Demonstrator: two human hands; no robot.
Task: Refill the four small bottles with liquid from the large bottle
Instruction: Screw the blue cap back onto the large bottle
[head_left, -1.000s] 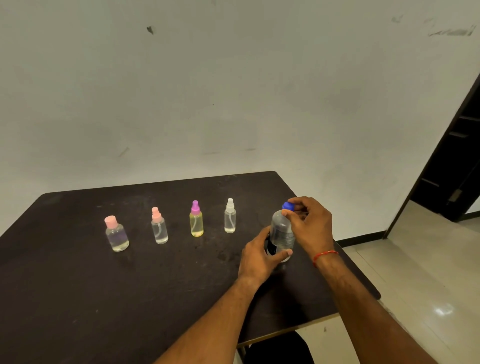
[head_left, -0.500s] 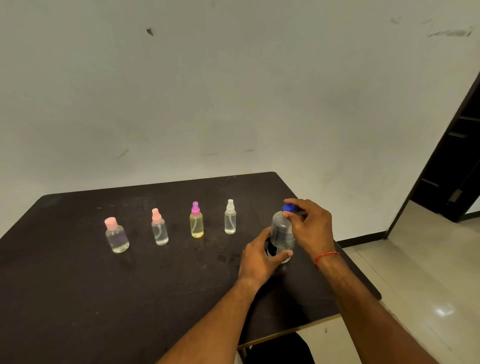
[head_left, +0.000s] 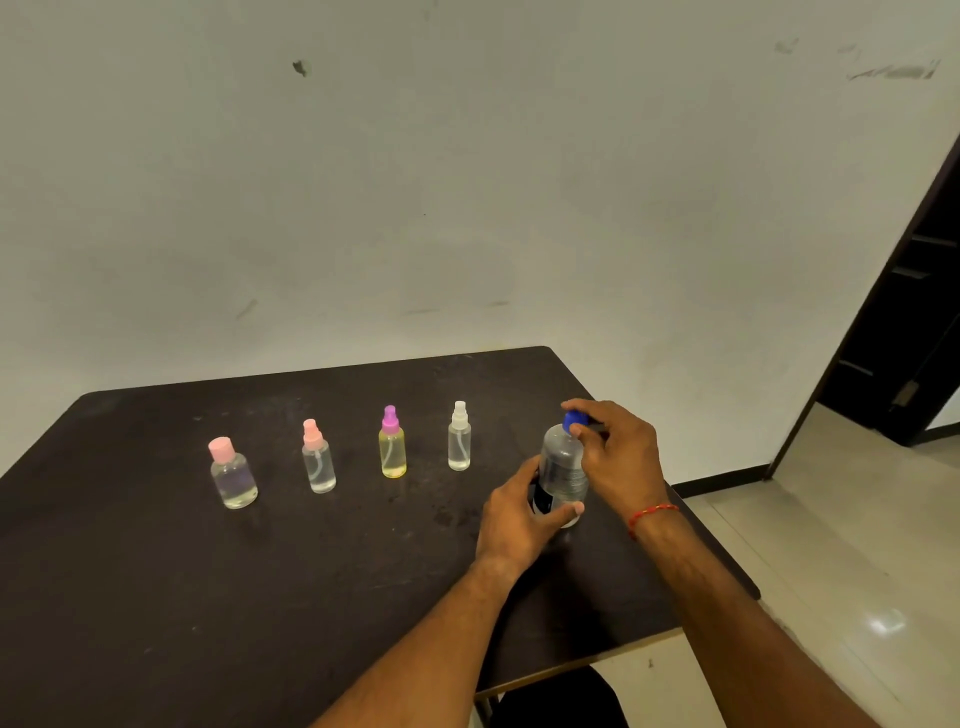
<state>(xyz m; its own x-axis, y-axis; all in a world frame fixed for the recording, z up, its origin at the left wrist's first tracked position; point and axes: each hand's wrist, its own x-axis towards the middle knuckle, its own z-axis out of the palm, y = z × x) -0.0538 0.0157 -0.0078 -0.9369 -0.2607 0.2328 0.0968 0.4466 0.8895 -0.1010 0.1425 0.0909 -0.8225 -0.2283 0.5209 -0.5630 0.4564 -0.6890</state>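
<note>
**Item 1. Large bottle** (head_left: 563, 467): clear, dark label low on the body. It is stood upright on the worktop (head_left: 260, 597) at about 4 o'clock, near the right edge. Its place is unchanged from a second ago.

**Item 2. Blue cap** (head_left: 571, 420): seated on the large bottle's neck and not lifted off.

**Item 3. Left grip** (head_left: 519, 514): wrapped round the lower body of the large bottle, which is held steady.

**Item 4. Right grip** (head_left: 618, 457): the blue cap is pinched between thumb and fingertips. Over the last second the fingers have been shifted round the cap while the bottle has stayed put. This is judged to be a twist to unscrew it.

**Item 5. Four small bottles**, set in a row at 9 to 1 o'clock, well apart from the grips and unmoved:
- pink flat-capped bottle (head_left: 234, 480)
- pink-sprayer bottle (head_left: 318, 467)
- yellow bottle with purple sprayer (head_left: 392, 452)
- clear bottle with white sprayer (head_left: 459, 441)

All four are capped, and some liquid is seen in each.

**Status:** opening of the source bottle is judged to be in hand. No pouring has been started, and none of the four tops has been removed, so all the refilling is left to do.
</note>
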